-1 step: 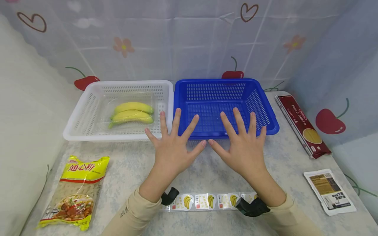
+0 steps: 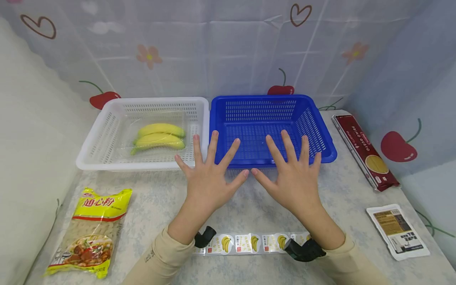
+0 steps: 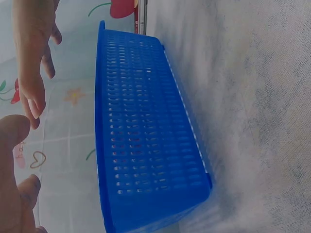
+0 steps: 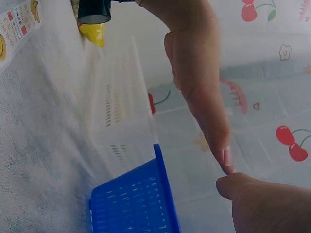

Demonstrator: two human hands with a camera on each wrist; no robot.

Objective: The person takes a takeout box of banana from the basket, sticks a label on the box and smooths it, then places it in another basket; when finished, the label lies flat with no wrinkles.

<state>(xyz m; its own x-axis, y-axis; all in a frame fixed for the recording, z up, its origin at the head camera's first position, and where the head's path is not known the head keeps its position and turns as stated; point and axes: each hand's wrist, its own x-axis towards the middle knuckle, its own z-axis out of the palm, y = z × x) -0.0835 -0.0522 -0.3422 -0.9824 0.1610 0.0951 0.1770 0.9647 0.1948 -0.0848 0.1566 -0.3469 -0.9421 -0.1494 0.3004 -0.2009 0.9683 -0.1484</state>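
Indeed, the white basket (image 2: pixel 128 165) stood just beside the blue basket (image 2: pixel 260 111) at the back. On your left lay a bag (image 2: pixel 92 233) reading "通心粉". Your left hand (image 2: pixel 207 180) and right hand (image 2: pixel 296 180), spread wide with nothing held, partly hid the baskets. On your right were a "PRIMO GUSTO" spaghetti pack (image 2: pixel 366 151) and a white pouch (image 2: pixel 398 232). Bananas (image 2: pixel 159 139) lay in the white basket; banana labels (image 2: pixel 249 243) lay near you.

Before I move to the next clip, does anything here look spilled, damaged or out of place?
Nothing stands out. The bananas sit inside the white basket, the blue basket is upright, and no spill shows by the yellow pasta bag.
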